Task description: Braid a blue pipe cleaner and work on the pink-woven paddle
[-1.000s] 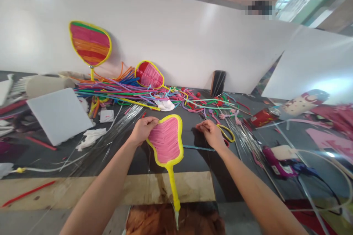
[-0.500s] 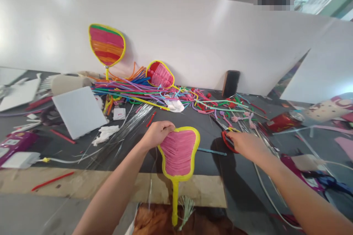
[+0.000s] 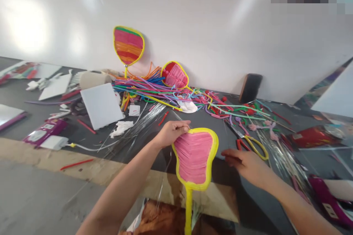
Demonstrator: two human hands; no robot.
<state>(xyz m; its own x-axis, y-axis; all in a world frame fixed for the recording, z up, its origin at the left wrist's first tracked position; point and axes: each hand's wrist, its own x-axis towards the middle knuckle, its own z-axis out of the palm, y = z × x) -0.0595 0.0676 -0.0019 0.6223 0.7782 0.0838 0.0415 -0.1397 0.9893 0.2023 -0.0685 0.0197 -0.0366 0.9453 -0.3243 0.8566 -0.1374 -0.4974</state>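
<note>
My left hand (image 3: 173,134) pinches the upper left edge of a hand fan (image 3: 195,156), which has a pink ribbed face, a yellow fuzzy border and a yellow handle pointing down at me. To the right of the fan, my right hand (image 3: 248,167) hovers low over the dark tabletop with its fingers stretched out and no object visible in it. Just beyond that hand lie scissors (image 3: 252,145) with red and yellow handles. A short bit of blue pipe cleaner (image 3: 219,155) shows between the fan's edge and my right fingertips; whether they touch it I cannot tell. A pale tassel (image 3: 196,213) hangs behind the handle.
Two finished-looking fans, one striped (image 3: 128,46) and one red-pink (image 3: 175,75), lean against the white partition (image 3: 204,25). Loose pipe cleaners (image 3: 143,90) pile up below them. A phone (image 3: 250,87) stands at the right, and a white square board (image 3: 102,105) at the left.
My right hand has let go of the scissors and moved toward the fan. The scissors now lie on the table. My left hand keeps hold of the fan while the view has shifted left.
</note>
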